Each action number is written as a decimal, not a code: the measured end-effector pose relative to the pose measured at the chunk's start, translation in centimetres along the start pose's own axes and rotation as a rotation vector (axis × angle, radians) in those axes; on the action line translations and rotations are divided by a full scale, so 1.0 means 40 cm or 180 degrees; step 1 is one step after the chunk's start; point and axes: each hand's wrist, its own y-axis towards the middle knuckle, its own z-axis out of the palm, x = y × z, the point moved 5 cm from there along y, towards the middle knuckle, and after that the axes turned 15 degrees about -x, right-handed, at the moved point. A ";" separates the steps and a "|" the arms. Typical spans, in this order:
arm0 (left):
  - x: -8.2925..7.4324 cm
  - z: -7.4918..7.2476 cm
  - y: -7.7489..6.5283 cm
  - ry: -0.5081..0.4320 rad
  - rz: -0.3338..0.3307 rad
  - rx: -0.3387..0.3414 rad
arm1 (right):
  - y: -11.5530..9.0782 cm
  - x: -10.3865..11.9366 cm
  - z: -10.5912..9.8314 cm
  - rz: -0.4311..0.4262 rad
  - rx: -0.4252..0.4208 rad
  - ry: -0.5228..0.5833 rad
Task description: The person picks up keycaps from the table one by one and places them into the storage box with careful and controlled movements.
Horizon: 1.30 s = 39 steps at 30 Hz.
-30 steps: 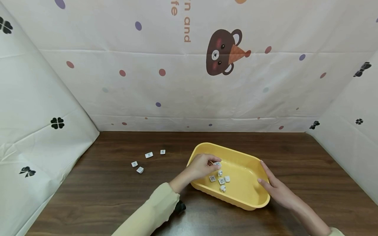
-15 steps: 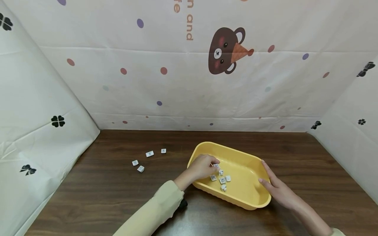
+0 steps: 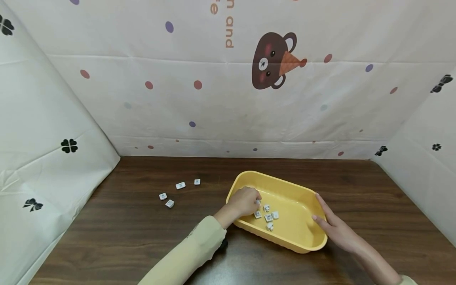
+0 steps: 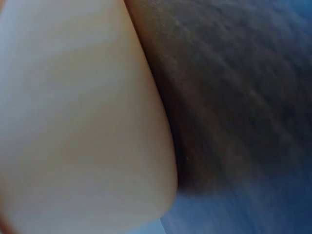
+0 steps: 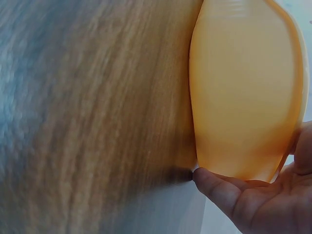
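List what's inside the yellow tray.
Inside the yellow tray: several loose white pieces, apparently keycaps, toward the left end. The left hand is in there too, partly covering another piece; whatever lies directly beneath that hand can't be seen.

in the yellow tray (image 3: 295, 213), free floor lies between the clustered white pieces (image 3: 268, 217) and the right fingers (image 3: 325, 207).

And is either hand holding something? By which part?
The right hand holds the tray by the rim at its right end; whether the left hand grips a block is unclear.
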 end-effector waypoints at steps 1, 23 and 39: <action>-0.001 0.000 0.000 0.0036 0.0012 0.0000 | 0.000 0.000 0.000 0.0002 0.0000 0.0004; -0.021 -0.024 -0.033 0.1043 0.0641 -0.0352 | 0.004 0.001 0.002 0.0042 0.0011 -0.0039; -0.007 -0.065 -0.085 0.1118 0.0969 -0.0640 | -0.001 -0.001 0.002 0.0028 -0.0046 -0.0032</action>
